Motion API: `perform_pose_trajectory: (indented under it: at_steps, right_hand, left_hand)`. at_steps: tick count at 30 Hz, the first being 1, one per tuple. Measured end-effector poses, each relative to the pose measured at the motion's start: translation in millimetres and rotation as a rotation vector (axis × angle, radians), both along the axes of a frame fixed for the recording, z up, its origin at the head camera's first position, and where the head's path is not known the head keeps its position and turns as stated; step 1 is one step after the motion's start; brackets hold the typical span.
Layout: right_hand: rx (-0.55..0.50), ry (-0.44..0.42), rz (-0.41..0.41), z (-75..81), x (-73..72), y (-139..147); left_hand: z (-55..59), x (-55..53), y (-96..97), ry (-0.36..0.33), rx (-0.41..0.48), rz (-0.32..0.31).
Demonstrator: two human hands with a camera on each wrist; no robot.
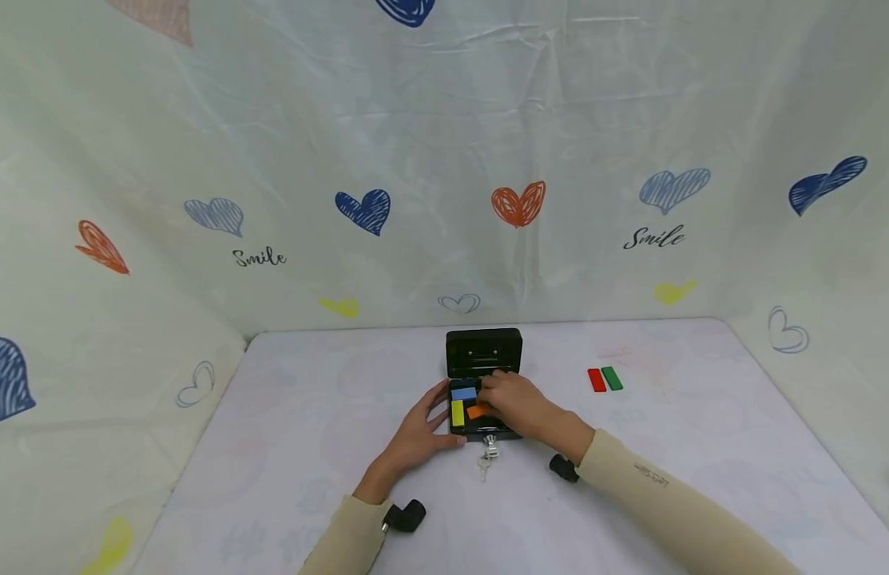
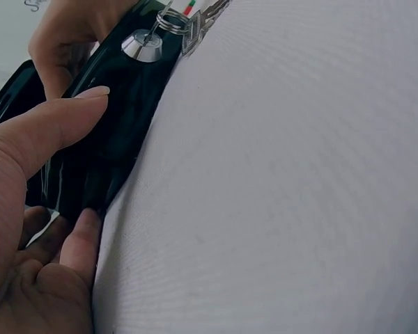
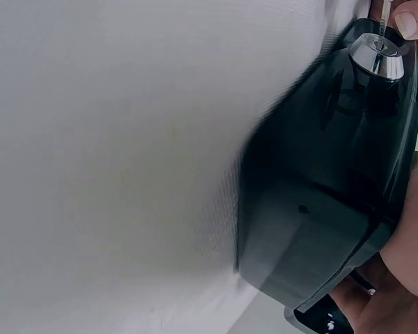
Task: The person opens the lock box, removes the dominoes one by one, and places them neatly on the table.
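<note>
A small black cash box (image 1: pixel 467 436) stands on the table with its lid (image 1: pixel 483 343) raised. Inside it lie a blue block (image 1: pixel 463 394), a yellow block (image 1: pixel 457 413) and an orange block (image 1: pixel 477 411). My left hand (image 1: pixel 415 431) grips the box's left front corner, thumb against the front wall and fingers along the side. Over the right half of the box, my right hand (image 1: pixel 519 403) reaches in with its fingertips down inside; what they touch or hold is hidden. A silver lock (image 2: pixel 143 46) with a key in it juts from the front, and keys (image 1: pixel 483 465) dangle from its ring.
To the right of the box, a red block (image 1: pixel 597 379) and a green block (image 1: pixel 613 378) lie side by side on the white-covered table (image 1: pixel 329 415). Behind it hangs a pale curtain (image 1: pixel 430 263) printed with hearts. Black wrist cameras (image 1: pixel 404 516) stick out near both wrists.
</note>
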State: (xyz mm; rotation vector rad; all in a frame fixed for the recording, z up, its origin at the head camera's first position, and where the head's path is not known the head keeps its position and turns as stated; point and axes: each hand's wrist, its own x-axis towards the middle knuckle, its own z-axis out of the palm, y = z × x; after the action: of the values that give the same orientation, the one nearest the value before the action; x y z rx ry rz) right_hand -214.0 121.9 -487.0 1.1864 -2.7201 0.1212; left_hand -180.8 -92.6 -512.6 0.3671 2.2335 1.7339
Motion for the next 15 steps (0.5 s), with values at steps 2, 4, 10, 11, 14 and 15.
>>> perform_pose_trajectory:
  at_steps: [2,4,10,11,14,15]
  right_hand:
    - [0.013,0.030,0.009,0.7,1.2,1.2]
    - [0.031,0.057,0.014,2.0,2.5,2.6]
    - [0.074,0.088,-0.007,5.3,7.3,6.2]
    - [0.071,0.088,-0.010,5.6,8.1,6.6]
    - [0.045,0.082,-0.020,6.0,10.4,8.0]
    - [0.032,0.082,-0.023,6.1,11.0,8.6]
  left_hand:
    - [-8.2,-3.0,-0.3,0.003,-0.007,0.005]
    - [-16.0,-6.2,-0.7,0.005,-0.013,0.011]
    - [-21.9,-8.6,-0.9,0.011,-0.010,0.011]
    - [-21.8,-8.5,-0.9,0.011,-0.008,0.011]
    - [-20.8,-8.1,-1.2,0.011,-0.009,0.012]
    - [-20.3,-7.8,-1.3,0.011,-0.009,0.013]
